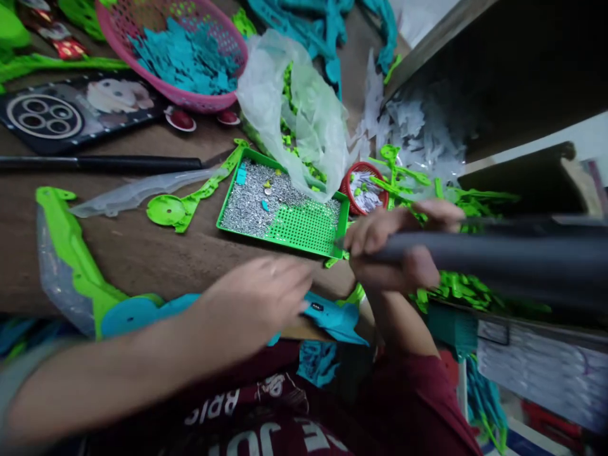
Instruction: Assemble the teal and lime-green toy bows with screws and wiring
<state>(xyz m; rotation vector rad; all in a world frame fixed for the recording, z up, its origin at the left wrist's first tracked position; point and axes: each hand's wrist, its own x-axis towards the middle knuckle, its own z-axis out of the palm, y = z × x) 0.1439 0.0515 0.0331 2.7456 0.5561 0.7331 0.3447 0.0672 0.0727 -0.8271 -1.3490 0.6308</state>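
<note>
My left hand (pixel 266 291), slightly blurred, is closed over a blue plastic part (pixel 335 320) near the table's front edge; its thumb is hidden. More blue plastic (pixel 130 316) shows to the left of my forearm, joined to a lime-green piece (pixel 78 259). My right hand (pixel 399 244) grips a dark electric screwdriver (pixel 498 256), its fingers wrapped round the front end. The screwdriver's tip points left, at the right end of a green perforated tray (pixel 304 231). Small silver screws (pixel 251 196) fill the tray's left side, with a few blue and yellow bits among them.
Behind the tray sit a plastic bag (pixel 313 120) of green bits, a pink basket (pixel 228 95) of blue pieces and a small red basket (pixel 349 196). A phone (pixel 47 120) and black rod (pixel 137 164) lie left. Green parts (pixel 465 288) pile up right.
</note>
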